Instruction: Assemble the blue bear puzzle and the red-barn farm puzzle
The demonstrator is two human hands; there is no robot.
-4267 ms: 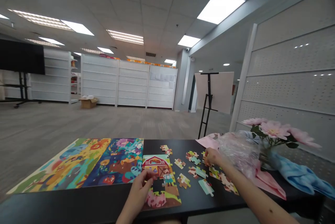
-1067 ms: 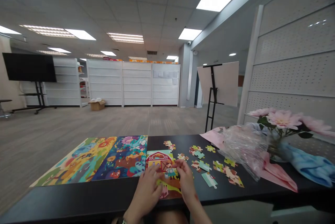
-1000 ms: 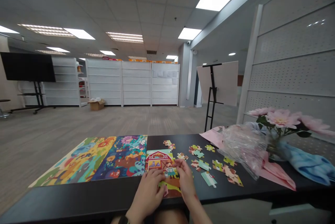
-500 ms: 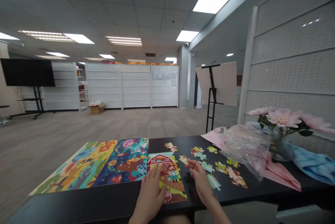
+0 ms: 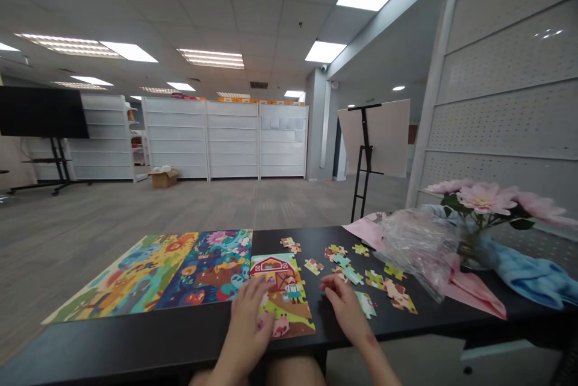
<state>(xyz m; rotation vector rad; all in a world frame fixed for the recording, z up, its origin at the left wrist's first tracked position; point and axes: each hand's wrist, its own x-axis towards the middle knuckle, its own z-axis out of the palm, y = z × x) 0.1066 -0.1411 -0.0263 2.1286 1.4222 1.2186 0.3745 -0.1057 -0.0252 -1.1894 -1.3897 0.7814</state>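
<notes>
Under the left grip [image 5: 247, 318], a flat jigsaw puzzle of thin card with a red barn on it [image 5: 275, 271] is pressed, with the fingers laid wide and nothing pinched. Beside the right grip [image 5: 345, 308], small loose puzzle pieces of card [image 5: 341, 261] are spread on the black desk [image 5: 135, 338]. That grip is held low and a bit curled, and no piece is seen in it. A pale blue-green piece [image 5: 365, 305] is lying just past its fingertips.

Pieces like these would likely be found light and stiff but thin, so they could be pushed out of place by one soft bump. A piece may best be taken by its edges, between finger and thumb.

Left of the barn puzzle, a big bright painted board [image 5: 135, 277] is laid flat, just beside it. Right of the pieces, a crumpled clear plastic bag [image 5: 419, 247] is lying, with pink flowers in a glass vase [image 5: 483, 199] set behind it. A far reach could be blocked by the bag.
</notes>
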